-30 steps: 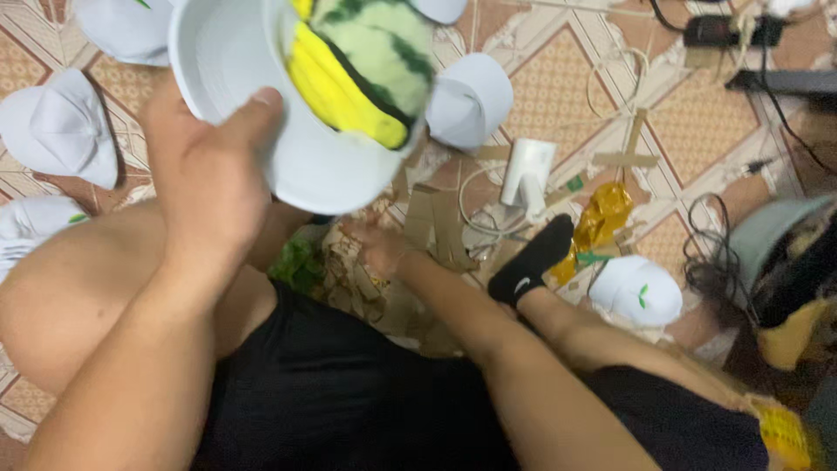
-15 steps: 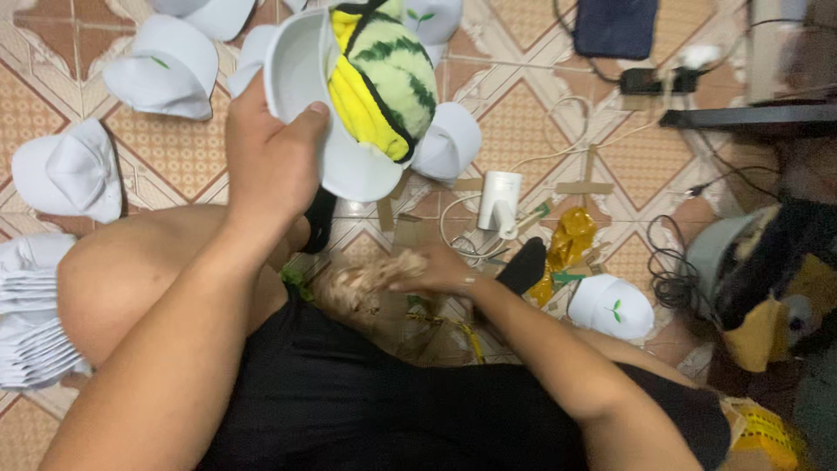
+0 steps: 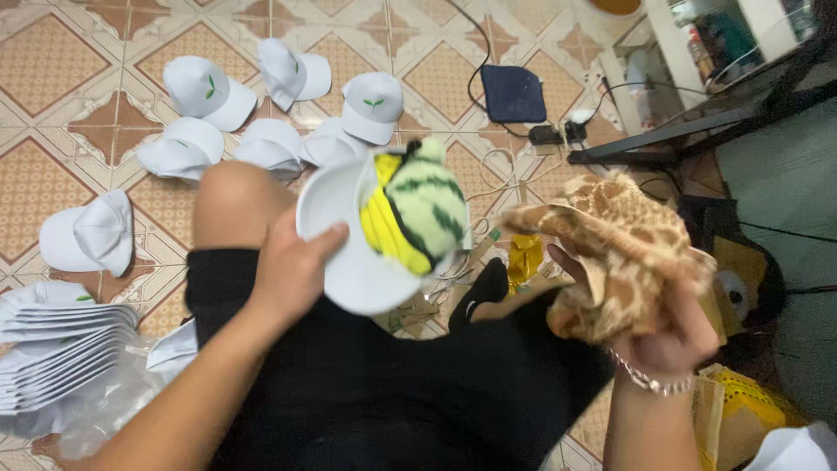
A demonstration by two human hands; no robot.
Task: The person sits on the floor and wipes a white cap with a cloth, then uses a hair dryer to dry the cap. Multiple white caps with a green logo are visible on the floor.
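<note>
My left hand [image 3: 288, 270] grips a white cap [image 3: 340, 262] by its brim, held over my lap. A yellow and green striped plush toy [image 3: 414, 218] sits stuffed inside the cap's crown. My right hand [image 3: 667, 336] is raised at the right and closed on a tan, spotted giraffe-patterned plush [image 3: 610, 253], which hangs over my fingers. A thin bracelet [image 3: 645, 379] circles that wrist. The two hands are apart, with the plush to the right of the cap.
Several white caps [image 3: 261, 113] lie scattered on the tiled floor [image 3: 52, 70] ahead. A stack of flattened caps [image 3: 52, 344] rests on plastic at the left. A dark pouch [image 3: 513, 93], cables and a charger lie beyond. Yellow packaging [image 3: 741, 410] sits at the right.
My right hand has come up from the floor holding the giraffe plush. The cap with the striped toy has come down toward my lap, and the view has tilted.
</note>
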